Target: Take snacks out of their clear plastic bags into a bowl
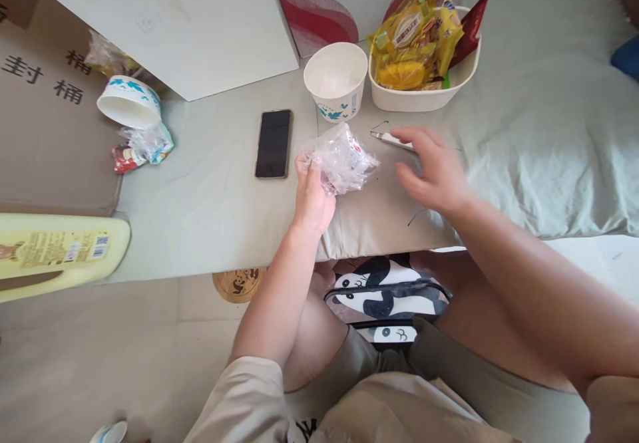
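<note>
Left hand (313, 197) was clamped on crumpled clear plastic (344, 162); right hand (435, 170), thumb and fingers apart, partly hid a white cutter (392, 139). 1 phone (273, 144) lay nearby.

Plastic wrapper (344, 163): clear, red and dark print. Slim tool (397, 141): white handle. Upright paper bowl (339, 94): white — blue-teal leaf motif. Smartphone (273, 144): black screen, tan-gold edge. Snack packets (407, 47): mostly yellow, one dark red. Plastic jug (54, 232): pale yellow. Water carton (319, 14): white — red waves. Cloth (200, 197): plain grey-green.
</note>
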Tool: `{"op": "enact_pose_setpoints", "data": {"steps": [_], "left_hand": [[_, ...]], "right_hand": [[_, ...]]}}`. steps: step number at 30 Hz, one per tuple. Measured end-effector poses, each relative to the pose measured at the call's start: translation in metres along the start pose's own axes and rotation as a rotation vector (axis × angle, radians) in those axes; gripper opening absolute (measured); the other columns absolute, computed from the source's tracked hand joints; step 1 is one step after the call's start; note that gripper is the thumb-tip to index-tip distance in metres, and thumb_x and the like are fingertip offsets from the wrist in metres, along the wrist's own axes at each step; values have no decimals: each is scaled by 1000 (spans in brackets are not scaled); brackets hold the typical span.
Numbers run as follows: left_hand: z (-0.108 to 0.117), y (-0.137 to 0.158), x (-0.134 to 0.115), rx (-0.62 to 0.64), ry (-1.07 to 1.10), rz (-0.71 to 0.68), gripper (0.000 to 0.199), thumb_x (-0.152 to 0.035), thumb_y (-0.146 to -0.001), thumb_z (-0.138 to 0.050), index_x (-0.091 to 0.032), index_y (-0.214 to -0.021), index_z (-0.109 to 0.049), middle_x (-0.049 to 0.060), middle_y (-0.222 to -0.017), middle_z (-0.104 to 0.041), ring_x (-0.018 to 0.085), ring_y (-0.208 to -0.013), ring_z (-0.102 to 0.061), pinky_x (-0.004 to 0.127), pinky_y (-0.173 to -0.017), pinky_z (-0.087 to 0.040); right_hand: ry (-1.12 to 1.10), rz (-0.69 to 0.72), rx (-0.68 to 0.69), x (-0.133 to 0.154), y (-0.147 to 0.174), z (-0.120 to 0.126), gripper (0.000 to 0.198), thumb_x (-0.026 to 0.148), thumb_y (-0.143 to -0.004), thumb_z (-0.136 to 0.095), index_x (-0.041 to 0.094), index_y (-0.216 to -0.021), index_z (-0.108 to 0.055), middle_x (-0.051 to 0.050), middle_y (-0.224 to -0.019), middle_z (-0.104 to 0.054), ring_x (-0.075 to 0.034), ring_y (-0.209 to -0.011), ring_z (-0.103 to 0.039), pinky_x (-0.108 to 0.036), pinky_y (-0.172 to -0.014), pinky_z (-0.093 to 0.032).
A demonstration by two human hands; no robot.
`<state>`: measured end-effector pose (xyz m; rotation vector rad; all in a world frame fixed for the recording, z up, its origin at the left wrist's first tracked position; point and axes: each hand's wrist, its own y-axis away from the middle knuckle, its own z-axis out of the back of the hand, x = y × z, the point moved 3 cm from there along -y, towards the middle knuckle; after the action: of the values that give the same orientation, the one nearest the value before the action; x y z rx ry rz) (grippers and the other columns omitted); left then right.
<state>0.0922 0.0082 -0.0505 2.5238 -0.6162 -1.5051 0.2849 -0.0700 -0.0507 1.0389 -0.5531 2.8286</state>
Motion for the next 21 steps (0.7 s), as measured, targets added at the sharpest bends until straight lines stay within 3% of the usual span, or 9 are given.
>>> {"op": "enact_pose_setpoints", "data": {"steps": [4, 7, 10, 14, 16, 18, 21], "left_hand": [[5, -1, 0, 0, -63, 184, 44, -59, -95, -53, -23, -117, -63, 10, -119, -73, 24, -111, -71, 31, -89, -59], [16, -4, -1, -4, -167, 214, 44, -61, -90, -57, -20, -104, -66, 11, -101, -74, 24, -91, -73, 33, -76, -60], [31, -12, -9, -70, -321, 15, 26, -45, -84, -68, -22, -92, -62, 7, -98, -71, 20, -84, -72, 29, -70, -57], [39, -19, -21, -76, -433, -313, 30, -37, -78, -76, -26, -101, -60, 5, -115, -68, 20, -107, -69, 29, -83, -55], [34, -18, -22, 26, -479, -364, 40, -42, -75, -81, -27, -106, -61, 6, -119, -69, 22, -114, -68, 32, -90, -54], [28, -15, -21, 105, -568, -359, 40, -39, -70, -86, -25, -101, -64, 5, -109, -72, 21, -106, -69, 32, -89, -54], [26, -13, -20, 33, -597, -337, 20, -27, -74, -80, -22, -81, -62, 1, -83, -69, 16, -82, -68, 27, -76, -54]], "right_hand": [[-250, 117, 102, 13, 3, -12, 76, 48, -81, -70, 21, -148, -48, -17, -151, -54, -37, -131, -57, -53, -102, -52], [-280, 30, 38, 14, 2, -14, 47, 41, -82, -69, 22, -125, -63, -16, -140, -62, -34, -126, -62, -48, -93, -57], [-278, -78, -40, 11, 0, -10, 16, 36, -88, -63, 23, -96, -66, -13, -127, -70, -31, -116, -67, -47, -90, -57], [-346, -191, -115, 10, 1, -4, 19, 42, -92, -61, 24, -92, -62, -11, -119, -73, -27, -107, -70, -46, -89, -57], [-381, -236, -123, 8, 1, -4, 19, 43, -92, -63, 24, -92, -61, -9, -113, -74, -26, -100, -70, -44, -86, -58], [-394, -265, -122, 4, 1, -5, 17, 41, -90, -65, 25, -92, -60, -8, -107, -75, -25, -93, -70, -43, -82, -58], [-399, -319, -189, -7, -1, -4, 12, 33, -90, -64, 25, -92, -56, -7, -101, -73, -24, -88, -68, -42, -77, -57]]}}
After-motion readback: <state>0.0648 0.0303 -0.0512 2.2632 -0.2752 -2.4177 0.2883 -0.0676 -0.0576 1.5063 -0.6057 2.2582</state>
